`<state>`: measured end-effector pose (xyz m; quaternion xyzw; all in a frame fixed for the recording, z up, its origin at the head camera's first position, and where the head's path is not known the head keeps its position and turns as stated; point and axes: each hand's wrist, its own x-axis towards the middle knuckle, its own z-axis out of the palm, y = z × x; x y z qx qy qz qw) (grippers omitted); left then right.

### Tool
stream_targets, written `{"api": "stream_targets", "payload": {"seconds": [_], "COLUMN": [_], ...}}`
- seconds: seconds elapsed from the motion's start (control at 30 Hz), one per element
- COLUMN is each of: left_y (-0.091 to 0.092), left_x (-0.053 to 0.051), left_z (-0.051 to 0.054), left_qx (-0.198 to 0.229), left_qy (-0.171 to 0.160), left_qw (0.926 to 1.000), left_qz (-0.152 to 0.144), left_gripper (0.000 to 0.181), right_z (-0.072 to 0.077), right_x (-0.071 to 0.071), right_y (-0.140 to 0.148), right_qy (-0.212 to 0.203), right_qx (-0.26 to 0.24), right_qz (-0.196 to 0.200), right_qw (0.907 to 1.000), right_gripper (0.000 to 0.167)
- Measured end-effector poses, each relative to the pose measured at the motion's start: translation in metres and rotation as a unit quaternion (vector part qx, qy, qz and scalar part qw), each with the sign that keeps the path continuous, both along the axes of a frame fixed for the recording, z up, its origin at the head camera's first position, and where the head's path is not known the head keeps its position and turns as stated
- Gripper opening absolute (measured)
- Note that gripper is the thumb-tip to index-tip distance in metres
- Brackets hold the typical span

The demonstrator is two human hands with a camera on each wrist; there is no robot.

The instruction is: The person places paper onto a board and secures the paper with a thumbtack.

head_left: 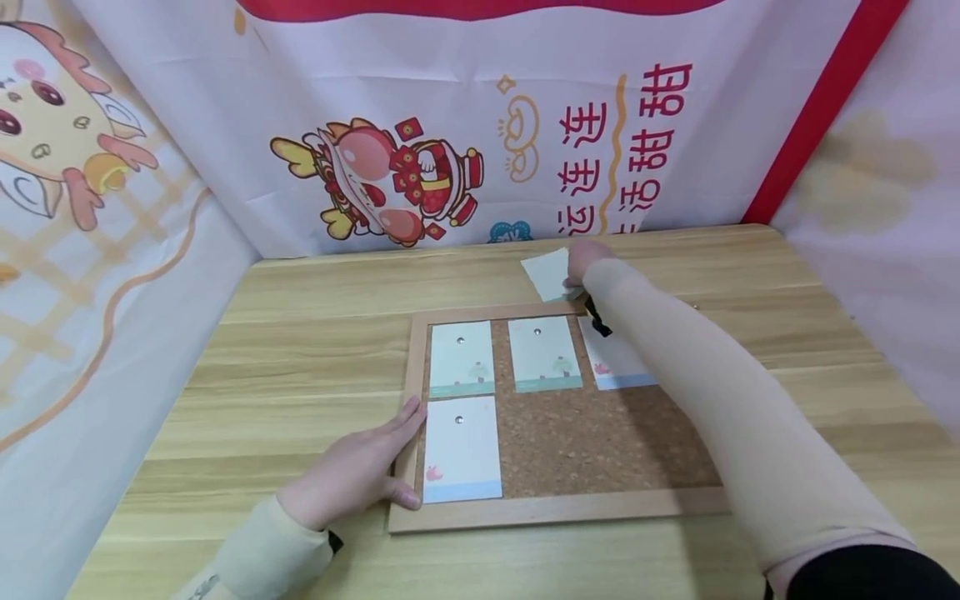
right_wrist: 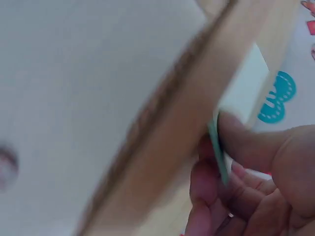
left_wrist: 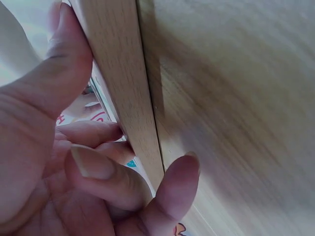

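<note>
A wood-framed cork board [head_left: 600,442] lies on the table. Along its top are two note cards with green bottom bands, a left one [head_left: 462,358] and a middle one [head_left: 544,353], then a blue-banded card [head_left: 615,360] partly covered by my right arm. Another blue-banded card [head_left: 462,450] sits at lower left. My left hand [head_left: 360,467] rests against the frame's left side, thumb and fingers touching the wood [left_wrist: 118,69]. Just beyond the board's top edge, my right hand [head_left: 588,262] pinches a pale note card [head_left: 546,273] between thumb and fingers; its green edge [right_wrist: 217,147] shows in the right wrist view.
The wooden table [head_left: 300,333] extends around the board. A small shiny item [head_left: 695,307] is on it, right of my right forearm. Printed white cloth [head_left: 435,75] hangs behind the table, with more cloth at both sides.
</note>
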<state>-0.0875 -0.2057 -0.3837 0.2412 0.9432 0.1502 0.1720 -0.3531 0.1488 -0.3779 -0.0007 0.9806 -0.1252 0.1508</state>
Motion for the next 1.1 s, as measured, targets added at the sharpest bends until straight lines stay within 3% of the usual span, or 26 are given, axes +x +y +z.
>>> {"api": "stream_targets", "payload": {"seconds": [0.17,0.33,0.47,0.57,0.7,0.87,1.1], "left_y": [0.0,0.0,0.001,0.002,0.003,0.003,0.0], "left_x": [0.001,0.001,0.001,0.001,0.0,-0.001,0.001], "left_z": [0.002,0.003,0.001,-0.001,-0.003,-0.003,-0.002], "left_qx": [0.008,0.01,0.01,0.013,0.015,0.015,0.022], "left_qy": [-0.003,0.003,-0.002,-0.008,-0.01,-0.011,-0.006], "left_qw": [1.0,0.9999,0.9999,0.9999,0.9998,0.9998,0.9997], "left_qz": [0.003,-0.001,0.001,0.004,0.003,0.003,-0.001], "left_gripper": [0.113,0.113,0.114,0.114,0.114,0.115,0.113], "right_z": [0.032,0.077,0.105,0.117,0.119,0.104,0.07], "right_x": [0.015,0.04,0.073,0.106,0.154,0.204,0.247], "right_y": [0.015,0.033,0.046,0.056,0.068,0.081,0.085], "right_qy": [0.044,0.076,0.073,0.083,0.116,0.145,0.144], "right_qx": [-0.064,-0.159,-0.215,-0.251,-0.283,-0.298,-0.35], "right_qz": [-0.001,-0.004,-0.002,-0.005,-0.013,-0.02,0.023], "right_qw": [0.997,0.9844,0.9738,0.9645,0.9521,0.9432,0.9254], "right_gripper": [0.016,0.019,0.029,0.036,0.043,0.038,0.02]}}
